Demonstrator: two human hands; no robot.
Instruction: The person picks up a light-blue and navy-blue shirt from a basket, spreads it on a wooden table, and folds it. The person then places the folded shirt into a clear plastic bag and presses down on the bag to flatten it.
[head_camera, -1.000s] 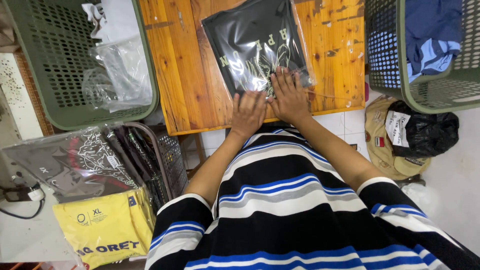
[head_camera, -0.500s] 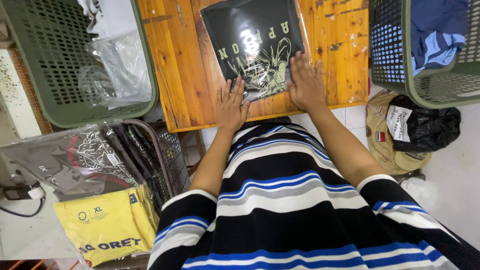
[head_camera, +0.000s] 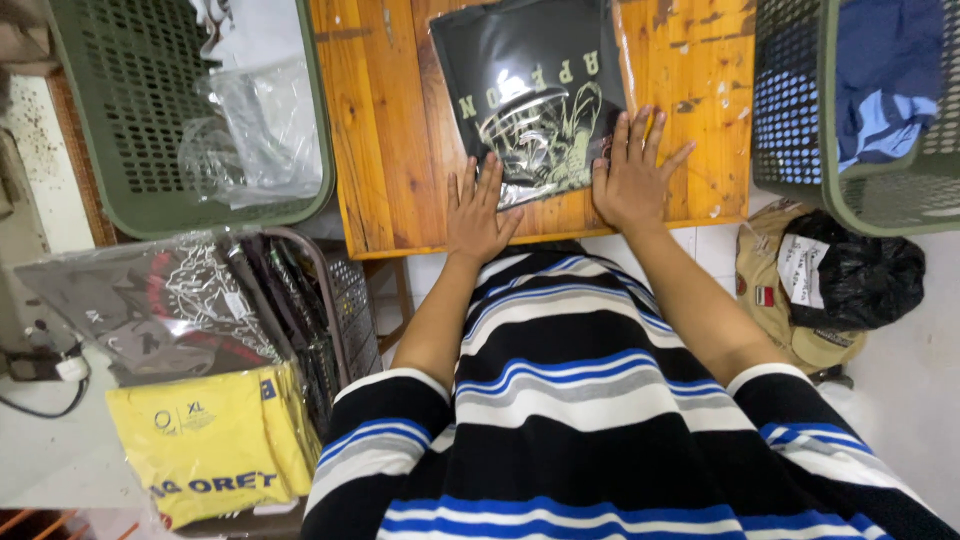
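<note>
A folded black shirt in a clear plastic bag (head_camera: 535, 95) lies flat on the wooden table (head_camera: 385, 150), a pale print facing up. My left hand (head_camera: 478, 208) rests flat at the bag's near left corner, fingers spread, touching its edge. At the bag's near right corner my right hand (head_camera: 632, 175) lies palm down, fingers apart, against the plastic edge. Neither hand grips anything.
A green basket (head_camera: 130, 130) with empty clear bags stands left of the table. Another green basket (head_camera: 880, 190) with blue clothes stands right. Bagged shirts, one yellow (head_camera: 215, 440), pile in a rack at lower left. A tan bag with black plastic (head_camera: 850, 280) lies on the floor.
Both hands slid apart from the middle of the bag's near edge out to its two near corners. The bagged shirt now lies flatter and squarer on the table.
</note>
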